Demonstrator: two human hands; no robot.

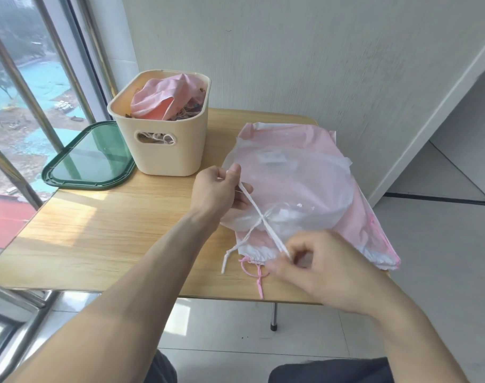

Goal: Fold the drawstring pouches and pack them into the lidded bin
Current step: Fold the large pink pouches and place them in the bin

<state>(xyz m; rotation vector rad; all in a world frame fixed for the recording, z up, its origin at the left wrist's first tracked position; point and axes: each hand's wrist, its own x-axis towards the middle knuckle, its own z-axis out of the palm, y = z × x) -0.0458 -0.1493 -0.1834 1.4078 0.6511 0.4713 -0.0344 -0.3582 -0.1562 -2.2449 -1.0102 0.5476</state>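
Midway: cord being pulled on a pouch, bin part filled

Partway through, by the look of it, the person is working on a translucent white drawstring pouch (pixel 291 189) that is lying on top of a flat pink pouch (pixel 354 217) at the right side of the table (pixel 111 225). Both hands are closing on the white cord (pixel 266 219): the left hand (pixel 219 189) is pinching its far end between thumb and curled fingers, and the right hand (pixel 318 269) is pinching the near end, so the cord is stretching taut across the pouch between them. A pink cord (pixel 256 277) is trailing off the near table edge.

The cream bin (pixel 158 145) is standing toward the back left, already holding crumpled pink fabric and other pieces, so some packing seems done. Its green lid (pixel 89 158) is lying beside it on the table, not yet fitted. Neither pouch on the table appears folded yet.

How many pouches are sitting in the bin is hard to tell, since the pile is hiding its lower contents. The right fingertips are blurring, and whatever is inside the white pouch is not making itself out.
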